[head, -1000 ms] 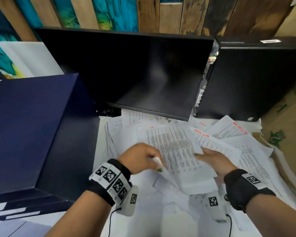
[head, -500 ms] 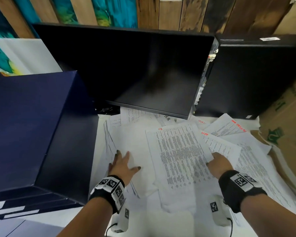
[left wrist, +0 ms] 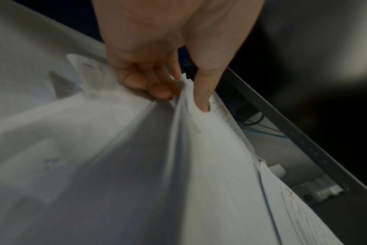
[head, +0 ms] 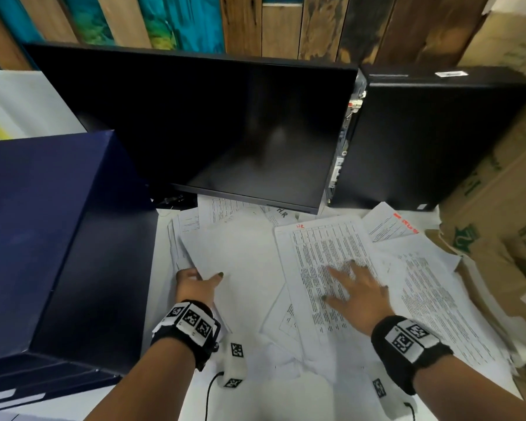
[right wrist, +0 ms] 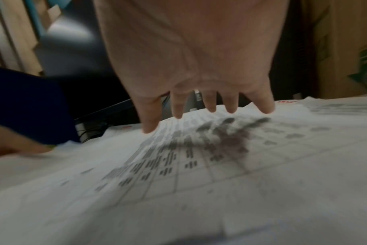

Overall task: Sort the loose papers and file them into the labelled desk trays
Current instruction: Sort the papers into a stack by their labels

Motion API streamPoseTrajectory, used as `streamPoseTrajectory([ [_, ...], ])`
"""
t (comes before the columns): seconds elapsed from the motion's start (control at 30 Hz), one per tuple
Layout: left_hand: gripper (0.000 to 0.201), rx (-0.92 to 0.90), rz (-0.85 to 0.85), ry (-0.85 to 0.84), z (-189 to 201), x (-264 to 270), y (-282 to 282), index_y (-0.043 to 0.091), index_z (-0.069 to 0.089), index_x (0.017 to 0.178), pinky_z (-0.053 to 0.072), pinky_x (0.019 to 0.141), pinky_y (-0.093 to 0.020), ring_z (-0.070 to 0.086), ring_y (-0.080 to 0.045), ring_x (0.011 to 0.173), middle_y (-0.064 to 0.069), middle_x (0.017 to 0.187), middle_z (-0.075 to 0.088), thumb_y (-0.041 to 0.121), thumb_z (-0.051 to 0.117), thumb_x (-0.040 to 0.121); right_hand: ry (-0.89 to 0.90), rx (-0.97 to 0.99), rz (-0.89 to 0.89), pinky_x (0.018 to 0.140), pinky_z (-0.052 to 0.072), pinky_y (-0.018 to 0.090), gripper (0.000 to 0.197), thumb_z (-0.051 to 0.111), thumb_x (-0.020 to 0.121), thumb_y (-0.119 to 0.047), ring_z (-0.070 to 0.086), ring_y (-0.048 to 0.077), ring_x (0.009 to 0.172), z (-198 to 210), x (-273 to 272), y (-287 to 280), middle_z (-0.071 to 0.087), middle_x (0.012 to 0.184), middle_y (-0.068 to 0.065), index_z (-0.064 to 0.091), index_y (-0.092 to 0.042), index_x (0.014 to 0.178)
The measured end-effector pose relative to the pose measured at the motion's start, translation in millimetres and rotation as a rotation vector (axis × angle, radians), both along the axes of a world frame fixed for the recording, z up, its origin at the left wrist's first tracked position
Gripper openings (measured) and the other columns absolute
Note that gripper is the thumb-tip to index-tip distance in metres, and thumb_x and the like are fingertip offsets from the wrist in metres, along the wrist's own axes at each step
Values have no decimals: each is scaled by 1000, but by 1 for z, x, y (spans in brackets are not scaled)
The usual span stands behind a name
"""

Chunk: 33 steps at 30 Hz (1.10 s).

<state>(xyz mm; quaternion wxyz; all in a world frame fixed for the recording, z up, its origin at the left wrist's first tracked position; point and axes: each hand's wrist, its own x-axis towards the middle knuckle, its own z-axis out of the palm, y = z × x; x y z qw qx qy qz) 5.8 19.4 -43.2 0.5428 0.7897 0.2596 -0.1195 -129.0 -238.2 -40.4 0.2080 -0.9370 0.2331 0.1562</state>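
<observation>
Paper sorting, with one sheet pinched and one pinned.
Left hand (head: 196, 287) pinches the near-left corner of a blank-faced sheet (head: 234, 262), thumb on top, fingers curled beneath; right hand (head: 354, 291) lies flat, fingers spread, on the printed HR sheet (head: 322, 253) mid-desk. To lift cleanly, peel the blank-faced sheet slowly while the right palm anchors the pile, so neighbours do not drag. Half a second ago the left hand was flat and the right was further right. No labelled trays can be made out; a navy box (head: 43, 226) stands at the desk's left edge.
</observation>
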Motion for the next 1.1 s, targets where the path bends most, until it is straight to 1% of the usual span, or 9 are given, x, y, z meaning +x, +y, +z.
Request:
streamPoseTrajectory([
  [0.1, 43, 8, -97, -62, 5, -2, -4, 4, 48, 115, 43, 68, -26, 57, -24, 82, -11, 107, 61, 9, 72, 80, 154, -38, 51, 110, 1, 65, 75, 42, 82, -70, -14, 22, 145, -17, -2, -1, -15, 157, -7, 3, -54, 143],
  [0.37, 19, 161, -240, -242, 33, -4, 20, 19, 55, 93, 39, 52, -16, 59, -13, 69, 4, 85, 66, 2, 53, 84, 189, -119, -52, 110, 8, 66, 73, 53, 89, -46, -3, 23, 147, -11, 2, -19, -5, 159, -3, 7, -46, 146],
  [0.5, 25, 233, -285, -426, 51, -5, 28, 30, 57, 82, 37, 52, -16, 52, -9, 58, 9, 66, 56, 5, 56, 81, 5, 52, -47, 117, 5, 49, 54, 48, 95, -35, 7, 18, 146, -3, 17, -2, 10, 159, -2, 31, -30, 145],
  [0.63, 24, 293, -350, -549, 59, -12, 21, 30, 59, 88, 40, 59, -20, 49, -9, 60, 6, 69, 52, 8, 60, 79, -140, 380, -20, 109, 23, 26, 44, 51, 94, -37, 35, 14, 136, 19, 31, 28, 37, 149, -4, 47, -26, 137],
  [0.73, 34, 213, -298, -489, 59, -19, 19, 23, 56, 114, 49, 74, -24, 58, -9, 81, 4, 98, 61, 6, 54, 85, -114, 559, -5, 98, 33, 19, 45, 56, 93, -31, 47, 13, 125, 26, 36, 46, 50, 139, 0, 48, -26, 136],
  [0.83, 75, 300, -390, -384, 48, -26, 28, 36, 24, 142, 40, 98, -24, 41, -9, 121, 7, 143, 26, -3, 51, 84, -83, 577, -30, 99, 37, 21, 55, 57, 93, -27, 49, 15, 123, 20, 41, 58, 47, 142, -2, 36, -26, 144],
  [0.9, 87, 567, -525, -287, 32, -28, 36, 36, 8, 148, 26, 113, -30, 17, -16, 139, 7, 153, 3, -1, 54, 84, -68, 661, -119, 97, 45, 29, 64, 60, 91, -24, 54, 19, 117, 11, 44, 63, 42, 145, -2, 29, -24, 147],
  [0.97, 76, 712, -655, -181, 15, -28, 44, 33, 17, 148, 15, 119, -36, 4, -18, 145, 4, 157, 0, 10, 55, 86, -66, 803, -234, 77, 53, 31, 69, 62, 90, -15, 61, 22, 98, 4, 48, 68, 39, 145, 0, 25, -20, 148],
  [1.1, 70, 588, -881, 76, -9, -38, 54, 34, 19, 148, 14, 119, -34, 5, -16, 146, 6, 159, 3, 32, 56, 89, -104, 964, -384, 60, 50, 33, 71, 60, 90, -7, 62, 21, 74, -1, 59, 76, 42, 141, 10, 20, -12, 148],
])
